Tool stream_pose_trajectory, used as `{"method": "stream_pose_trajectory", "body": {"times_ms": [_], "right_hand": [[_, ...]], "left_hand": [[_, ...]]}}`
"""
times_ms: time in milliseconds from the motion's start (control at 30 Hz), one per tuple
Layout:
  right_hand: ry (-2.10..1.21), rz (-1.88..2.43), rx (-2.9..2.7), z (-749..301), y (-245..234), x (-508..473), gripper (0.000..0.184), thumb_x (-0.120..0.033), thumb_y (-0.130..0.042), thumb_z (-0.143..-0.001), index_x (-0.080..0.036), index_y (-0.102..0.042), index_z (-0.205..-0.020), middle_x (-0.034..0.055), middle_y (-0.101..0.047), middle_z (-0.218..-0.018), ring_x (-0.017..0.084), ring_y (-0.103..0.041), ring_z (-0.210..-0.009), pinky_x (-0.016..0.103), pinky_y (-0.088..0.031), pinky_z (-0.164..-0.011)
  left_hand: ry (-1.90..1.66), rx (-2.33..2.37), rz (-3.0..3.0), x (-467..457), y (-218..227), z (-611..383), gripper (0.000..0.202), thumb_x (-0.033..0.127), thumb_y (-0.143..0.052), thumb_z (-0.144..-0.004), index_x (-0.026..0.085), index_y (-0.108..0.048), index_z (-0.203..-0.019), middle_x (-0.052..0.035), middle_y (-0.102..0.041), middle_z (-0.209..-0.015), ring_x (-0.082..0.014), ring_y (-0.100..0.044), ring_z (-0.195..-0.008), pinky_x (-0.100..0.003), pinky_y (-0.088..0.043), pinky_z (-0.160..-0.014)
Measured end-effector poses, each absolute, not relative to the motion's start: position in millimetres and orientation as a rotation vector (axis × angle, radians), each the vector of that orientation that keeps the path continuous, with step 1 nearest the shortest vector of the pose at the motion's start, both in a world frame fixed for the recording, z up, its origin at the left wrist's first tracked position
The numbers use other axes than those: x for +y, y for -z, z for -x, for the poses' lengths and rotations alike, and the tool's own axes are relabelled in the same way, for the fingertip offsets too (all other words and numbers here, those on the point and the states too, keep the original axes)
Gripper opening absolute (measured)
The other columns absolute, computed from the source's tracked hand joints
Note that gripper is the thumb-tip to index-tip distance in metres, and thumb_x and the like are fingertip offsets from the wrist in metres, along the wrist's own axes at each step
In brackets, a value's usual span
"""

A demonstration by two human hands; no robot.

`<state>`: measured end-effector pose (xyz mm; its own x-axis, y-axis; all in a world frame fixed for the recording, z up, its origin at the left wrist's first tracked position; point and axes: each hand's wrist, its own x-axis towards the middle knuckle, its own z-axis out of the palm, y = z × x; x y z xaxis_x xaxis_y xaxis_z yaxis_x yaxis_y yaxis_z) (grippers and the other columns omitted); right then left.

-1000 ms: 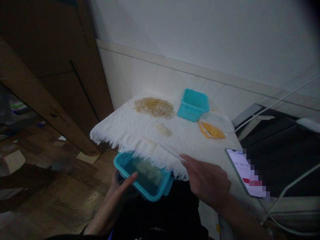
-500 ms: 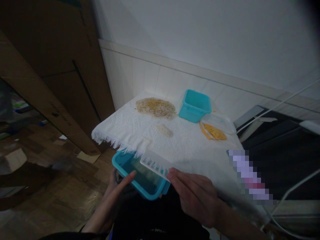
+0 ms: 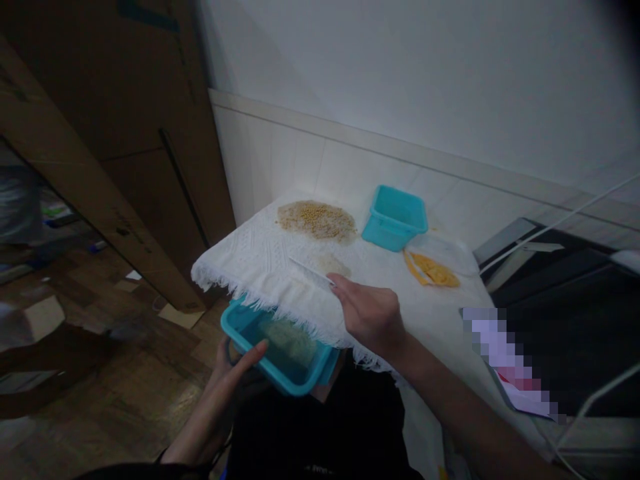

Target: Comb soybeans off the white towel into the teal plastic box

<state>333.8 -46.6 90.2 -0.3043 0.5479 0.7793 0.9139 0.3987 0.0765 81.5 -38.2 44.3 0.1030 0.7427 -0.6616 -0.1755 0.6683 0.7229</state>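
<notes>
My left hand [image 3: 233,377] grips the near left side of a blue plastic tub [image 3: 240,333], thumb over its rim. Pale grains like rice [image 3: 287,340] lie inside the tub, which sits just below the fringed edge of a white cloth [image 3: 260,260]. In my right hand [image 3: 373,317] is a thin white slotted plastic piece [image 3: 310,269], pinched at one end and seen nearly edge-on over the cloth. Beside its far side lies a small heap of pale grains [image 3: 336,264]. Farther back spreads a larger heap of yellow beans mixed with pale grains [image 3: 317,220].
A second blue tub [image 3: 387,230] stands at the back of the table near the wall. Next to it are an orange packet [image 3: 434,269] and a clear lid [image 3: 457,252]. Tall cardboard [image 3: 135,167] rises on the left; a white cable [image 3: 540,237] crosses at right.
My right hand has moved the slotted piece up and away from the tub to the cloth, turning it edge-on. My left hand still holds the tub in nearly the same place.
</notes>
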Motion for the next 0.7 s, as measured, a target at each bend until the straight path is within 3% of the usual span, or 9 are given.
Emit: {"method": "stream_pose_trajectory", "body": {"times_ms": [200,367,500,700], "right_hand": [[0.669,1.139,-2.076,-318.7,-79.8,-42.2,0.046,0.001,-0.050,-0.091,-0.010,-0.068,-0.131,0.0079,-0.082,-0.097,0.013,-0.075,-0.074,0.022,-0.062,-0.067],[0.593,1.005,-2.138,-304.6,-85.7,-67.2,0.030,-0.007,-0.053,-0.099,-0.005,-0.067,-0.125,0.0128,-0.082,-0.103,0.016,-0.078,-0.092,0.024,-0.065,-0.079],[0.541,0.995,-2.177,-292.5,-90.1,-87.7,0.031,-0.008,-0.047,-0.101,-0.005,-0.067,-0.125,0.0139,-0.082,-0.104,0.017,-0.078,-0.098,0.026,-0.065,-0.083],[0.505,1.050,-2.064,-299.6,-104.1,-110.1,0.036,-0.002,-0.046,-0.098,-0.013,-0.069,-0.124,0.0050,-0.084,-0.100,0.013,-0.079,-0.086,0.021,-0.063,-0.076]], "left_hand": [[-0.734,1.295,-0.521,-37.1,-44.1,-78.3,0.111,0.034,-0.095,-0.068,0.036,-0.027,-0.157,-0.0182,-0.068,-0.136,-0.0344,-0.081,-0.091,-0.055,-0.065,-0.087],[-0.729,1.278,-0.524,-37.4,-39.3,-76.5,0.108,0.037,-0.094,-0.069,0.039,-0.028,-0.155,-0.0170,-0.067,-0.137,-0.0351,-0.080,-0.094,-0.055,-0.064,-0.088],[-0.737,1.283,-0.537,-37.6,-36.2,-76.0,0.107,0.039,-0.095,-0.068,0.037,-0.031,-0.154,-0.0176,-0.070,-0.130,-0.0362,-0.080,-0.093,-0.055,-0.065,-0.084],[-0.746,1.300,-0.557,-39.9,-39.9,-79.0,0.098,0.039,-0.092,-0.072,0.036,-0.034,-0.151,-0.0151,-0.072,-0.126,-0.0325,-0.081,-0.089,-0.053,-0.065,-0.085]]}}
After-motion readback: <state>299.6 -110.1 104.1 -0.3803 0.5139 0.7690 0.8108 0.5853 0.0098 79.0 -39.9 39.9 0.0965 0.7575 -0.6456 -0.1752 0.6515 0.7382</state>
